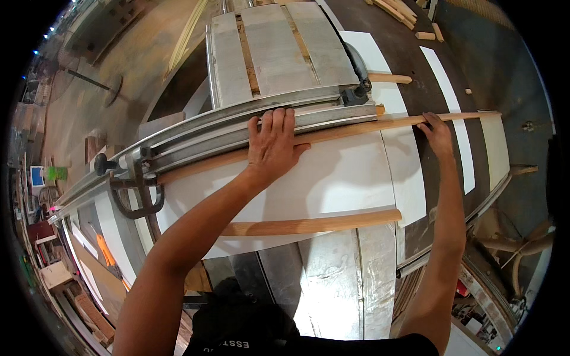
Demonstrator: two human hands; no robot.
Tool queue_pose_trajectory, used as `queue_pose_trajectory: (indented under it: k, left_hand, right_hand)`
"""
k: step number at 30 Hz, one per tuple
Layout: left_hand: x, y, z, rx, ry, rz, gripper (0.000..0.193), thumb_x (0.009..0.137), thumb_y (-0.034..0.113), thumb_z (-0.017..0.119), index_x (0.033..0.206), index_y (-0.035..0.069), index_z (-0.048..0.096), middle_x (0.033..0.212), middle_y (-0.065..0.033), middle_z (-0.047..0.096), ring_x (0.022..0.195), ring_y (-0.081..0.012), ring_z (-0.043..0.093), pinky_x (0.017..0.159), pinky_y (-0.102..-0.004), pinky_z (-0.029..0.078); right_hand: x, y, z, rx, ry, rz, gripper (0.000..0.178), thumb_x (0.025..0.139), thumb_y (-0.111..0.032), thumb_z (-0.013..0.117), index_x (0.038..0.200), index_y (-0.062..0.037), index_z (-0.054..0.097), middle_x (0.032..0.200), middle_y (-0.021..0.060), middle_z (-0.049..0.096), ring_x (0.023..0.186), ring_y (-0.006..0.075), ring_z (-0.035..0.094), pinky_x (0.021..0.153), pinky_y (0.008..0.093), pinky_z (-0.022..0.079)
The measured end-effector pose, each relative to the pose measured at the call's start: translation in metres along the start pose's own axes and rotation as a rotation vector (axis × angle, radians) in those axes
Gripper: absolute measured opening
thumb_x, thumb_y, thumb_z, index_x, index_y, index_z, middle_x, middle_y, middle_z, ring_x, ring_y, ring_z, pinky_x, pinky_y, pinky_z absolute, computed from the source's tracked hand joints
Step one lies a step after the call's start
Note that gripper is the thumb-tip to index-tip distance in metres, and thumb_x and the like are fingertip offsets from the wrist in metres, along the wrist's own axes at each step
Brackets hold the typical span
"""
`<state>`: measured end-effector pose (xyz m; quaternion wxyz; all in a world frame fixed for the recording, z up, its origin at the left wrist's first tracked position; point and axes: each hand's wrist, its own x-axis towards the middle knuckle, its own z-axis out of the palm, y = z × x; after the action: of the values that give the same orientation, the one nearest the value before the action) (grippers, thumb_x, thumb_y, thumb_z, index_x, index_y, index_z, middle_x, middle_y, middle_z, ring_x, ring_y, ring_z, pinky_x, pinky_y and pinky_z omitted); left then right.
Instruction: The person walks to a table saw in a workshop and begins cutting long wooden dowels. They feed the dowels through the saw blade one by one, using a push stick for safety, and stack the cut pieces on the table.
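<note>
A long, slim wooden strip lies along the near side of a metal fence on the machine table. My left hand wraps over both, its fingers on the fence and its thumb against the near edge of the strip. Farther right, my right hand holds the same strip between thumb and fingers, near its right end. Below it, a second wooden strip rests across the white sheet, partly hidden by my left forearm. A dark metal C-clamp is fixed at the fence's left end.
Grey metal table slats stretch beyond the fence, with a black-handled fitting at their right corner. Wooden offcuts lie at the far right. An orange-handled tool sits at the left. A floor fan stands behind.
</note>
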<state>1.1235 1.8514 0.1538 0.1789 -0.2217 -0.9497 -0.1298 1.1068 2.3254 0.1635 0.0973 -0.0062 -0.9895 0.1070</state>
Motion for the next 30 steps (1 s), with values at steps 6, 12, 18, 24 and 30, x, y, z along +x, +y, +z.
queue_pose_trajectory:
  k: [6, 12, 18, 24, 30]
  left_hand:
    - [0.004, 0.006, -0.001, -0.004, 0.019, 0.007, 0.087, 0.066, 0.05, 0.085, 0.13, 0.003, 0.05, 0.122, -0.0115, 0.053, 0.114, -0.0272, 0.048, 0.097, -0.0478, 0.031]
    - [0.003, 0.005, -0.002, 0.004, 0.012, 0.018, 0.086, 0.069, 0.051, 0.082, 0.131, 0.0, 0.05, 0.121, -0.0108, 0.05, 0.112, -0.0268, 0.047, 0.096, -0.0485, 0.032]
    - [0.004, 0.006, -0.001, -0.004, 0.002, 0.008, 0.086, 0.07, 0.051, 0.082, 0.131, 0.0, 0.05, 0.121, -0.0109, 0.049, 0.112, -0.0264, 0.047, 0.096, -0.0488, 0.032]
    - [0.005, 0.003, 0.0, 0.0, -0.009, 0.014, 0.085, 0.07, 0.051, 0.082, 0.131, 0.0, 0.05, 0.12, -0.0114, 0.049, 0.111, -0.0271, 0.047, 0.095, -0.0486, 0.032]
    - [0.005, 0.002, 0.002, -0.01, -0.02, 0.011, 0.084, 0.072, 0.05, 0.081, 0.131, -0.001, 0.049, 0.12, -0.0121, 0.049, 0.111, -0.0275, 0.046, 0.095, -0.0484, 0.031]
  right_hand:
    - [-0.003, 0.016, 0.002, -0.057, 0.04, -0.05, 0.043, 0.084, -0.022, 0.077, 0.121, -0.0021, 0.067, 0.129, 0.0174, 0.064, 0.116, 0.0334, 0.062, 0.098, 0.04, 0.051]
    - [0.0, 0.013, 0.006, -0.056, 0.024, -0.016, 0.042, 0.085, -0.021, 0.076, 0.122, -0.0027, 0.067, 0.13, 0.0185, 0.063, 0.117, 0.0347, 0.062, 0.098, 0.0411, 0.052]
    - [-0.001, 0.013, 0.005, -0.048, 0.028, -0.027, 0.041, 0.085, -0.02, 0.076, 0.121, -0.002, 0.067, 0.129, 0.0182, 0.063, 0.116, 0.0347, 0.062, 0.097, 0.0413, 0.052]
    - [0.001, 0.01, 0.004, -0.028, 0.013, -0.029, 0.041, 0.085, -0.019, 0.076, 0.12, -0.0003, 0.067, 0.128, 0.0189, 0.064, 0.116, 0.0348, 0.063, 0.097, 0.0409, 0.052]
    - [0.001, 0.012, 0.009, -0.007, 0.01, 0.005, 0.042, 0.085, -0.021, 0.076, 0.12, 0.0, 0.067, 0.128, 0.0197, 0.064, 0.116, 0.035, 0.062, 0.098, 0.0408, 0.051]
